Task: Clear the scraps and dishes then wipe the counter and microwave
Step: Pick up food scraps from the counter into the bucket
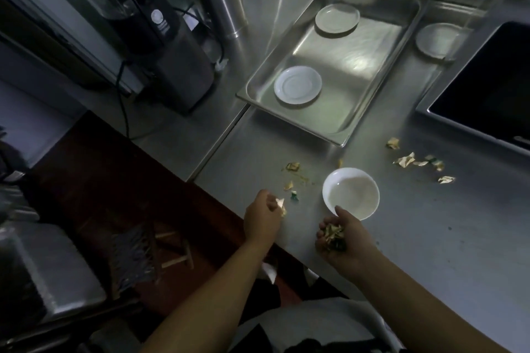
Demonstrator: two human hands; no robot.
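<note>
While palm-up, right hand (341,235) cups scraps (334,233) at bowl's (351,193) 6 o'clock; left hand (263,216), fingers curled, pinches 1 scrap (281,203).

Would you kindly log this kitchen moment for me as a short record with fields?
surface: steel counter
left hand: pinching a scrap at the counter's near edge
right hand: cupped, grip around a handful of scraps
bowl: white, upright on the counter, just beyond the right hand
loose scraps: scattered right of the bowl, more to its left
tray: steel, holds two white saucers
third saucer: on the counter right of the tray
</note>
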